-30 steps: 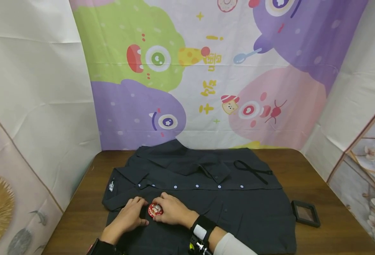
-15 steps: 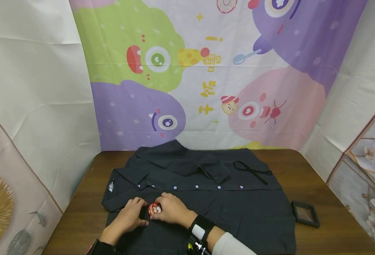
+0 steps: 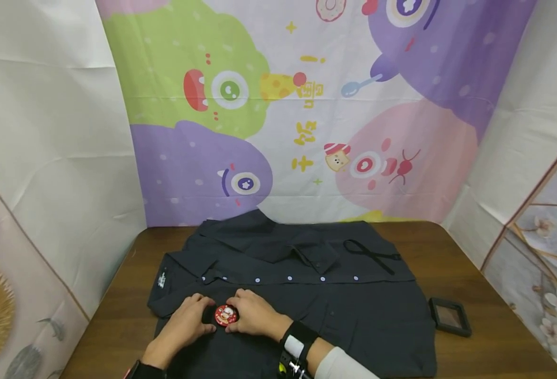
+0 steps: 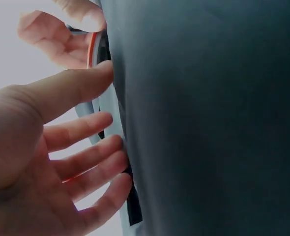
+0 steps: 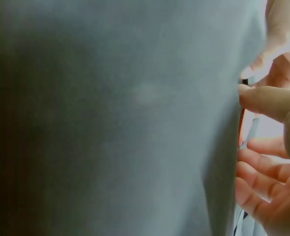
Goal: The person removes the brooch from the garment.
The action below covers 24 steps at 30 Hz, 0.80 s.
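Round red button badge (image 3: 226,316) lies on the black button-up shirt (image 3: 364,321), toward the tabletop's (image 3: 122,305) left edge, more of its face showing than a moment ago, suggesting fine positioning, the right hand's (image 3: 256,316) grip pinching its rim, the left hand's (image 3: 183,322) relaxed alongside.

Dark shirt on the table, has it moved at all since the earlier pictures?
No, neither way: judged against the table, the dark shirt lies where it did in the head view; the whole view shifted slightly.
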### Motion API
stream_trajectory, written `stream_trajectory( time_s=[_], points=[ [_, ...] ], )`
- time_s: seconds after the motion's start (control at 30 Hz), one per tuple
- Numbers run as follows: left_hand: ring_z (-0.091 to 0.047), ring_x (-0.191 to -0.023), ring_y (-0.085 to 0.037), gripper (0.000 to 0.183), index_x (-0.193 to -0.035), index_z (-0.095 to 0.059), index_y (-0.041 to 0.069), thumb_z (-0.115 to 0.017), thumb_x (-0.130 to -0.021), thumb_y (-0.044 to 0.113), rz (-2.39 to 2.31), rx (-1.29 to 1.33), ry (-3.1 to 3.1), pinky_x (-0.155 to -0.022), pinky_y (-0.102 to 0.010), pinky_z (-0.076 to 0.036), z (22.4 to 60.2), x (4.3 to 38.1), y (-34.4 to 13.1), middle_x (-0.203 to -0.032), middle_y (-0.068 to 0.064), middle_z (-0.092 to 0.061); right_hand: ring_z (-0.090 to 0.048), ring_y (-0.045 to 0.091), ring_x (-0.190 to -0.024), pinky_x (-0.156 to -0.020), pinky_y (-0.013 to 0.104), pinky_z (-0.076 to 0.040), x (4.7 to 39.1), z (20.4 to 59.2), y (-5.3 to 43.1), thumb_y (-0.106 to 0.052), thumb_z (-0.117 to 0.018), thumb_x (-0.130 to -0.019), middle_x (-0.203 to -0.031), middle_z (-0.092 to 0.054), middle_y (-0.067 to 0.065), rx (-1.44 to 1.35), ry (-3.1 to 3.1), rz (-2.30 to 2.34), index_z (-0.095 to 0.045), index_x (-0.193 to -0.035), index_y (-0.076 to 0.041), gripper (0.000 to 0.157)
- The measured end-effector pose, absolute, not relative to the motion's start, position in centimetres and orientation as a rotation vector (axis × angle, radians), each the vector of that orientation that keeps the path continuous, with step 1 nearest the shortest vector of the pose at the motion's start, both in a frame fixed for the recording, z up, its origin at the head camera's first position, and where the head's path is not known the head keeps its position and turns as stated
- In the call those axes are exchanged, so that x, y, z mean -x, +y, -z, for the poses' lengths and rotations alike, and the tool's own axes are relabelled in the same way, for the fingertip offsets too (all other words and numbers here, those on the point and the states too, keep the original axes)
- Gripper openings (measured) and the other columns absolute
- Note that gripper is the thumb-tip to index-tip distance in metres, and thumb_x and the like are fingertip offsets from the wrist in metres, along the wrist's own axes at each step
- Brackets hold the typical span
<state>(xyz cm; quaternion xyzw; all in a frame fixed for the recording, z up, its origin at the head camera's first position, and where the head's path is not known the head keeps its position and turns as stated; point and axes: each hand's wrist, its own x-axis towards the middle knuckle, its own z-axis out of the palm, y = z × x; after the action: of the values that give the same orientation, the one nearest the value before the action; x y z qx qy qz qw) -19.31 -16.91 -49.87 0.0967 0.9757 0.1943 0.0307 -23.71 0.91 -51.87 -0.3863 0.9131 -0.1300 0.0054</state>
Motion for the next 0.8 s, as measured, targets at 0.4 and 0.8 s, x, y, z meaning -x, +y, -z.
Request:
stream_trajectory(
  time_s=[0.4, 0.8],
  points=[
    [-0.036, -0.125, -0.047, 0.085, -0.13, -0.047, 0.0, -0.082, -0.062, 0.035, -0.613, -0.332, 2.871, -0.09, -0.07, -0.035, 49.75, 18.71, -16.78, -0.137, -0.028, -0.042, -0.045, 0.006, -0.074, -0.065, 0.018, -0.043, 23.86, 52.04, 0.59, -0.048, -0.078, -0.066, -0.088, -0.054, -0.004, 1.18, 2.855, 0.43, -0.064, -0.114, -0.014, 0.06],
    [-0.038, -0.124, -0.044, 0.081, -0.128, -0.049, 0.001, -0.082, -0.063, 0.035, -0.648, -0.36, 2.899, -0.089, -0.068, -0.037, 49.89, 18.7, -16.7, -0.135, -0.028, -0.044, -0.046, 0.006, -0.074, -0.064, 0.019, -0.043, 23.85, 52.47, 0.57, -0.048, -0.077, -0.066, -0.086, -0.054, -0.005, 1.092, 2.874, 0.552, -0.065, -0.104, -0.015, 0.052]
  ],
)
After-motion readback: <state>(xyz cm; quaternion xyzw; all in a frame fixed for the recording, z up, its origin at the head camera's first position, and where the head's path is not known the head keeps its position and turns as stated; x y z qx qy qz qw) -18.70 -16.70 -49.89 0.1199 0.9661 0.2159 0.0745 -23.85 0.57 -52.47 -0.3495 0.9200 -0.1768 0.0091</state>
